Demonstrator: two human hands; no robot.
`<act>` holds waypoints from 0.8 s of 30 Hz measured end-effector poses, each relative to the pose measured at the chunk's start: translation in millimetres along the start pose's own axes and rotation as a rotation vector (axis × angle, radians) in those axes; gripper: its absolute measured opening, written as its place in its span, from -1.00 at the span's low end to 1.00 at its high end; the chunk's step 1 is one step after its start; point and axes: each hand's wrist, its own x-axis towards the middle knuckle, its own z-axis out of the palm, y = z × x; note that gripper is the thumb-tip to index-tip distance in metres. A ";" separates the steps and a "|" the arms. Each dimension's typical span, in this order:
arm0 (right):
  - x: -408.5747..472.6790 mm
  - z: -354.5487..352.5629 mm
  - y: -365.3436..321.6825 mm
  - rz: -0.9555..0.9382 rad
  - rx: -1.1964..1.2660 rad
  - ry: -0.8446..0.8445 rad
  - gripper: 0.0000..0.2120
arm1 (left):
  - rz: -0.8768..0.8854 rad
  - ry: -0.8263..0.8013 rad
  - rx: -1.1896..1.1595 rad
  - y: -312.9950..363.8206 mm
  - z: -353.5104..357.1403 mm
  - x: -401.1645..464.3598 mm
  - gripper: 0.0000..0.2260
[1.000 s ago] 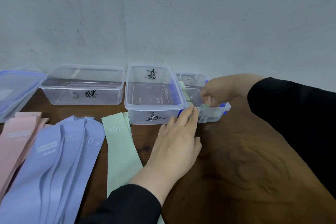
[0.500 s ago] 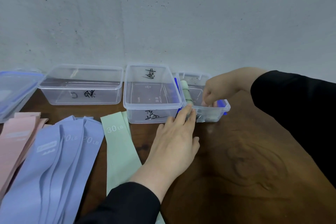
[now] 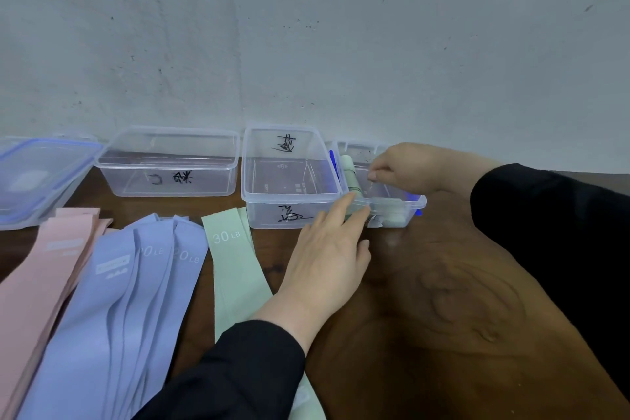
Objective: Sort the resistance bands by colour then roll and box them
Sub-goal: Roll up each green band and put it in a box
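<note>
While the right hand (image 3: 405, 167) hangs over the small clear box (image 3: 414, 203) at the tabletop's (image 3: 443, 300) far edge, its fingers are curled downward and appear to grasp nothing; whether a fingertip touches the contents cannot be told. A rolled green band (image 3: 351, 174) lies inside that box against its left wall, long axis running from the far edge toward the near one, just left of the right hand's grip. A second pale roll shows dimly through the box's near wall. The left hand (image 3: 327, 259) has straight fingers resting against the box's near left corner, steadying it, gripping nothing.

One flat green band (image 3: 235, 269) lies unrolled beside the left wrist, long axis pointing from the near edge toward the boxes, printed "30 LB". The left hand is the nearer one to it, so that likely comes next. The purple bands (image 3: 136, 283) to its left read "20 LB" and a partly covered "0 LB". The pink bands (image 3: 44, 269) carry a blurred label. Two larger clear boxes (image 3: 289, 177) bear black handwriting that is illegible.
</note>
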 end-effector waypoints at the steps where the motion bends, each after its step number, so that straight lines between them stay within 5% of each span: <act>1: -4.4 -1.7 -1.5 0.009 0.028 0.072 -0.65 | -0.007 0.040 -0.023 2.1 -3.4 -0.1 -0.59; 5: -28.9 0.9 -16.1 0.005 0.214 0.417 -0.66 | -0.036 0.170 -0.074 14.1 -23.1 0.4 -0.72; 8: -60.3 7.8 -53.4 0.005 0.543 0.650 -0.70 | -0.219 0.169 -0.198 22.6 -54.9 1.3 -0.75; 13: -97.4 64.0 -136.6 -0.040 0.877 0.548 -0.87 | -0.340 -0.029 -0.054 13.2 -109.5 -23.4 -0.84; 16: -110.1 100.6 -167.3 0.092 1.003 0.546 -0.70 | -0.405 -0.114 -0.026 0.6 -136.6 -52.0 -0.83; 24: -151.4 119.5 -189.3 -0.005 0.801 0.328 -0.72 | -0.315 -0.196 0.086 -24.6 -129.6 -127.5 -0.76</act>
